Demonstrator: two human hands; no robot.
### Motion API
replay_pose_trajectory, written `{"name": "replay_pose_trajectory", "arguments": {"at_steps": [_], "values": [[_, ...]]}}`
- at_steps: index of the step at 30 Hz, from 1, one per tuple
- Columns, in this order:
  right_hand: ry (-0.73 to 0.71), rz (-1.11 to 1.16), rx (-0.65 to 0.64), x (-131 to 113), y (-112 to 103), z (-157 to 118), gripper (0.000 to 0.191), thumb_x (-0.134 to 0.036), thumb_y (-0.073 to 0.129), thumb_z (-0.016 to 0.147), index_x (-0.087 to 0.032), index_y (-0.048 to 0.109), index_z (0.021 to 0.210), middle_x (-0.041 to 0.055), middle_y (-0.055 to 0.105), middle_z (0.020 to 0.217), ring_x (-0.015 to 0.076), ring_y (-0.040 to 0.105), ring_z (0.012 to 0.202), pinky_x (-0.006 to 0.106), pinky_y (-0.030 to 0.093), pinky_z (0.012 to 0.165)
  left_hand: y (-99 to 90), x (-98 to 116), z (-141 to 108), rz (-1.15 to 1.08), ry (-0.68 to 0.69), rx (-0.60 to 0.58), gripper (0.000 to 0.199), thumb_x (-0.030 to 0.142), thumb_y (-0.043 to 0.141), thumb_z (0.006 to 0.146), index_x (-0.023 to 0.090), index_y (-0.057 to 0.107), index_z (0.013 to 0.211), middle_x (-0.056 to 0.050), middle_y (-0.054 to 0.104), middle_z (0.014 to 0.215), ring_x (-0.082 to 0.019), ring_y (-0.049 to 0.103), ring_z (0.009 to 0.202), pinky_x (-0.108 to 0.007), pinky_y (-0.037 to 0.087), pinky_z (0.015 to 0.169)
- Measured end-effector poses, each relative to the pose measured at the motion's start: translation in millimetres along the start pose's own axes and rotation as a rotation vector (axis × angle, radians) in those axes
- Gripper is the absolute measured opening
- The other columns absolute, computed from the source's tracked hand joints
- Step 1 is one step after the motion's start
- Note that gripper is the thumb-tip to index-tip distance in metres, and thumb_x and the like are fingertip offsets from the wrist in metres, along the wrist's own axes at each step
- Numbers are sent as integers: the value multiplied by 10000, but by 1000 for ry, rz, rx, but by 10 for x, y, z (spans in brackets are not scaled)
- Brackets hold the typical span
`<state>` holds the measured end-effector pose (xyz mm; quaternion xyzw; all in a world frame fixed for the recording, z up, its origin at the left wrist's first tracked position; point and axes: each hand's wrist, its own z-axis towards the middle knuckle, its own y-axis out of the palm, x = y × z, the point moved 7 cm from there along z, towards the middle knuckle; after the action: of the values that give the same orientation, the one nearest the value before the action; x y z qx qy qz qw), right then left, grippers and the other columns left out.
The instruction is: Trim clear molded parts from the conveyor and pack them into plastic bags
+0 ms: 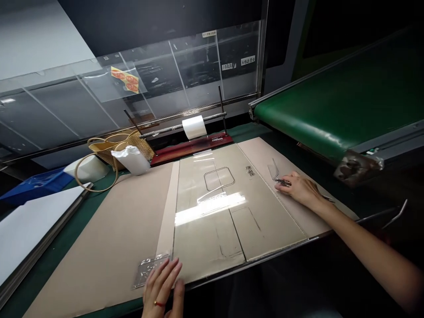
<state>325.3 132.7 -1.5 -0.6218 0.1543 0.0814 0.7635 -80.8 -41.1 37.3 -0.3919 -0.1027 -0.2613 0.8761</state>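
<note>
L hand [164,287] – red ring [160,304] w/ gold bead [155,303], bare R forearm [361,247]

Two hands [162,287] [300,191], perhaps one tool [283,182]

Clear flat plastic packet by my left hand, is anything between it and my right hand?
Yes: your left hand is at the packet's right edge. Beyond it, the glossy beige panel with black lines lies flat; nothing visible stands before your right hand.

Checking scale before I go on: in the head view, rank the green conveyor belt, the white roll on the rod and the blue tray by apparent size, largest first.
Green conveyor belt
Blue tray
White roll
</note>
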Motion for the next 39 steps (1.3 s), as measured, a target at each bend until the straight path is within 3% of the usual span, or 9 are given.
{"name": "replay_pose_trajectory", "arguments": {"at_steps": [6, 12, 18, 22, 26, 29, 35, 37, 39], "values": [[-104, 304, 6, -508, -481, -427, 293, -468, 486, 796, -211, 621, 832, 21, 602, 827, 146, 558, 682, 230, 398, 555, 212, 468, 77, -41, 152, -143, 466, 78, 538, 803, 232, 481, 1239, -79, 574, 1177, -249, 499, 1139, -446, 411, 968], [-363, 807, -799, -1433, -474, -1268, 60, -178, 522, 722, -173, 560, 675, -47, 447, 572, 67, 357, 512, 192, 275, 459, 422, 1045, 113, 72, 245, -454, 700, 234, 515, 832, 102, 132, 1403, -186, 301, 1415, -311, 258, 1310, -513, 330, 1009], [-458, 951, -982, -1647, -238, -1599, 12, -159, 554, 662, -155, 555, 674, -50, 458, 571, 66, 368, 523, 192, 278, 475, 326, 1172, 63, -108, 272, -521, 599, 137, 549, 794, 130, 300, 1339, -120, 518, 1270, -233, 416, 1232, -450, 349, 1029], [-447, 1200, -851, -1662, -160, -1713, 254, -387, 564, 737, -149, 552, 650, -24, 465, 572, 79, 386, 525, 208, 296, 490, 354, 1092, -51, -431, -34, -524, 634, 82, 678, 673, 194, 417, 1239, -81, 576, 1185, -200, 555, 1077, -301, 480, 922], [-287, 1411, -655, -1603, -138, -1775, 426, -449, 373, 853, -154, 514, 581, -10, 438, 511, 88, 403, 479, 219, 320, 470, 433, 1148, -119, -757, -226, -466, 591, 92, 709, 652, 226, 460, 1171, -44, 624, 1059, -184, 617, 933, -284, 525, 841], [-369, 1171, -517, -1575, -228, -1789, 382, -375, 349, 879, -163, 495, 597, -7, 467, 540, 90, 435, 501, 214, 331, 489, 454, 1150, -111, -660, -194, -488, 646, 59, 693, 653, 248, 447, 1219, -50, 599, 1125, -196, 587, 1005, -307, 508, 879], [-900, 274, -15, -1721, -438, -1930, 218, -167, 434, 804, -179, 488, 593, -15, 478, 518, 97, 396, 459, 284, 199, 489, 484, 1121, -180, -197, 17, -495, 628, 22, 563, 684, 193, 427, 1273, -89, 602, 1134, -234, 581, 1003, -387, 539, 841], [-929, 219, -48, -1712, -359, -1928, 206, -170, 439, 796, -181, 488, 596, -18, 484, 527, 97, 378, 459, 288, 189, 490, 524, 1137, -237, -111, 56, -497, 573, 60, 564, 700, 152, 447, 1253, -109, 624, 1085, -246, 606, 942, -397, 560, 790], [-852, 371, -259, -1642, -241, -1863, 251, -199, 424, 820, -174, 441, 571, -35, 446, 519, 76, 360, 463, 257, 215, 483, 534, 1167, -270, -147, 95, -473, 535, 103, 567, 730, 131, 441, 1249, -117, 625, 1081, -237, 605, 961, -371, 559, 800]]}}
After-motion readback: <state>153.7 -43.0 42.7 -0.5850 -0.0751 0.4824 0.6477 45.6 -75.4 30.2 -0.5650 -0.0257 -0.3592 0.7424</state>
